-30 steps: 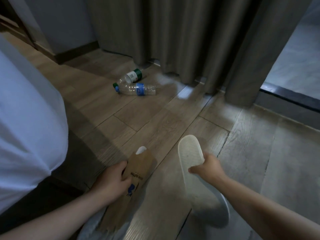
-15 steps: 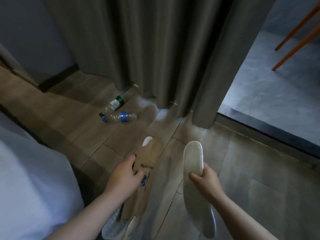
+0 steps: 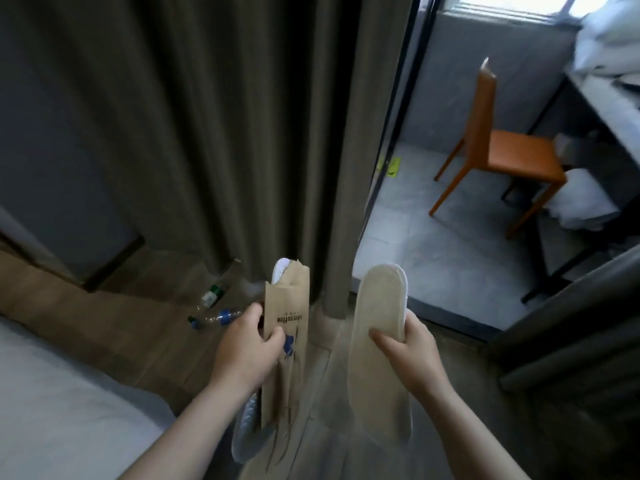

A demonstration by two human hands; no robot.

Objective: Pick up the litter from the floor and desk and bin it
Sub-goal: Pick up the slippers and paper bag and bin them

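My left hand [image 3: 246,351] grips a flat brown paper coffee bag [image 3: 286,317] together with a white slipper [image 3: 280,270] that pokes out behind the bag's top and bottom. My right hand [image 3: 408,351] pinches a second white slipper [image 3: 379,306], sole facing me, held upright. Two empty plastic bottles lie on the wooden floor by the curtain: one with a green cap [image 3: 212,295], one with a blue label [image 3: 216,317].
A dark curtain [image 3: 225,133] hangs ahead. A white bed [image 3: 52,410] is at the lower left. Past the door track, an orange chair [image 3: 498,154] stands on grey tiles beside a dark desk [image 3: 602,109] with white linen piled around it.
My view has lifted from the floor towards the curtain and the tiled area. Both hands have risen with the bag and slippers. The bottles now sit lower left in view.
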